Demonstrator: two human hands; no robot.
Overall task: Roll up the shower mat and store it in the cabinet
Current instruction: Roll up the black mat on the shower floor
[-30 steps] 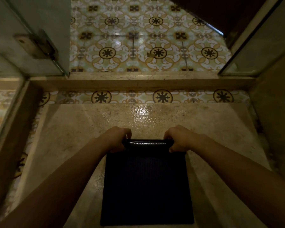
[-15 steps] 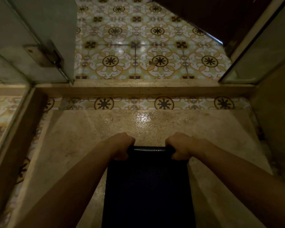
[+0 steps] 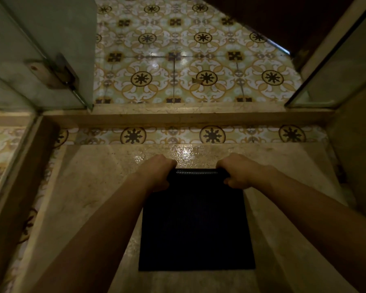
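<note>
No readable text, labels, brand names, numbers or signs appear anywhere in this view. The dark shower mat (image 3: 197, 225) carries only a fine woven texture, with no printed mark that can be made out. The patterned floor tiles (image 3: 178, 66) show ornamental sunburst and scroll motifs, not letters. The metal hinge (image 3: 51, 74) on the glass door bears no legible stamp.

The shower mat (image 3: 195, 225) lies on the shower floor (image 3: 89, 187), behind the curb (image 3: 178, 119).

Fingers (image 3: 228, 182) curled under mat (image 3: 197, 225) roll, hidden.
</note>
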